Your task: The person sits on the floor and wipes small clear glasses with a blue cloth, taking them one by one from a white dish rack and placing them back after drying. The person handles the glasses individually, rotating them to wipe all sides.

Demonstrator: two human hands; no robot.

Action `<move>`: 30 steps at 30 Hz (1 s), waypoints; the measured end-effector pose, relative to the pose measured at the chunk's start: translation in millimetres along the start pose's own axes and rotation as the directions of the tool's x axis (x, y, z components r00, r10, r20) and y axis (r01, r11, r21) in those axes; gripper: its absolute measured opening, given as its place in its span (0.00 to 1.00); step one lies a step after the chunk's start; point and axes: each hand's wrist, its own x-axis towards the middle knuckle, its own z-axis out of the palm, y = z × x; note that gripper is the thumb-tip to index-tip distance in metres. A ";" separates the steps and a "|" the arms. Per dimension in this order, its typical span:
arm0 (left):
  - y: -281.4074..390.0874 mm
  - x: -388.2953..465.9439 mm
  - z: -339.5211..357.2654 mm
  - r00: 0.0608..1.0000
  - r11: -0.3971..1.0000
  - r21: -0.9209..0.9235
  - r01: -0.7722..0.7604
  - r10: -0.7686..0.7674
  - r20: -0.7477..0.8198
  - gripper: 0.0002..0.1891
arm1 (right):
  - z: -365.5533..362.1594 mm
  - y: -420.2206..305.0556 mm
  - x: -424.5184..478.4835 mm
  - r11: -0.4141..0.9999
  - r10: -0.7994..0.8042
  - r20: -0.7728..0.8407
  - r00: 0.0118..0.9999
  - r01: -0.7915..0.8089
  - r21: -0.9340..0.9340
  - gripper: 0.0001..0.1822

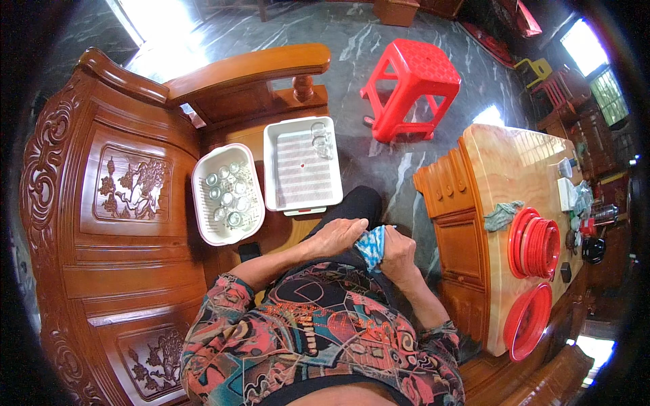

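Note:
A blue-and-white cloth [371, 247] is bunched between my two hands, above my lap. My right hand [399, 252] is closed around its right side. From the other side, my left hand [336, 236] grips the cloth's left edge, thumb on top and fingers mostly hidden. Whether anything is wrapped inside the cloth cannot be seen. Ahead of my left arm, a white plastic basket [202, 215] holds several small clear glasses [227, 199]. To its right is a white slatted drain tray [300, 177] with a few clear glasses [320, 139] in its far right corner.
Both containers rest on a carved wooden bench [137, 182]. A red plastic stool [429, 66] stands on the dark marbled floor. At right, a stone-topped table [500, 162] bears a grey-green rag [502, 215], stacked red plates [541, 248] and a red basin [528, 322].

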 end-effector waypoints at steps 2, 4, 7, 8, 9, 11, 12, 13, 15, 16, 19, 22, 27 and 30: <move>8.5 -3.2 2.4 0.961 0.966 0.180 -0.186 0.216 -0.170 0.25 | -1.9 0.0 7.2 0.972 0.102 -0.051 0.994 -0.089 0.217 0.09; -0.6 -0.3 4.6 0.909 0.896 0.336 -0.289 0.367 -0.198 0.18 | 0.2 -1.1 8.4 0.871 0.215 0.006 0.977 -0.194 0.452 0.08; 3.7 -2.2 2.4 0.913 0.922 0.288 -0.259 0.331 -0.240 0.15 | 8.9 1.5 3.0 0.687 0.311 0.055 0.949 -0.264 0.677 0.07; 6.2 -2.9 2.2 0.900 0.916 0.299 -0.269 0.349 -0.260 0.15 | 12.3 -0.3 2.3 0.643 0.330 0.019 0.944 -0.240 0.727 0.07; 7.2 -2.9 2.3 0.886 0.909 0.307 -0.282 0.369 -0.280 0.16 | 27.4 0.0 -8.1 0.546 0.458 0.007 0.889 -0.287 0.787 0.08; 7.2 -1.1 2.0 0.857 0.882 0.351 -0.315 0.423 -0.295 0.17 | 42.4 1.3 -17.5 0.160 0.611 0.213 0.763 -0.382 0.910 0.11; 6.6 0.0 1.5 0.839 0.867 0.372 -0.331 0.450 -0.304 0.18 | 42.2 2.9 -15.2 -0.126 0.576 0.428 0.696 -0.442 0.888 0.12; 6.6 0.9 0.3 0.817 0.834 0.416 -0.364 0.500 -0.287 0.19 | 42.0 4.1 -14.1 -0.398 0.480 0.620 0.621 -0.476 0.784 0.14; 7.1 3.0 -4.2 0.768 0.755 0.499 -0.425 0.593 -0.243 0.20 | 32.7 -4.1 -13.7 -0.629 0.386 0.727 0.568 -0.414 0.658 0.18; 6.9 2.9 -7.5 0.749 0.713 0.527 -0.462 0.632 -0.197 0.21 | 13.1 -21.0 -5.1 -0.658 0.397 0.746 0.534 -0.401 0.637 0.17; 3.5 2.1 -6.6 0.734 0.700 0.513 -0.497 0.655 -0.181 0.26 | -12.9 -42.8 12.7 -0.679 0.414 0.778 0.473 -0.409 0.610 0.15; 4.2 1.4 -7.7 0.837 0.815 0.394 -0.426 0.520 -0.169 0.28 | 30.7 -2.7 -11.4 -0.680 0.357 0.774 0.522 -0.423 0.599 0.11; 6.4 -8.6 -12.4 0.988 0.991 0.053 -0.125 0.129 -0.084 0.29 | 21.2 18.7 -14.2 0.619 0.412 0.166 0.896 -0.409 0.671 0.12; 7.1 -7.9 -9.4 0.993 0.994 -0.038 -0.098 0.095 -0.074 0.28 | -1.9 1.4 -1.6 0.938 0.244 0.099 0.965 -0.260 0.228 0.10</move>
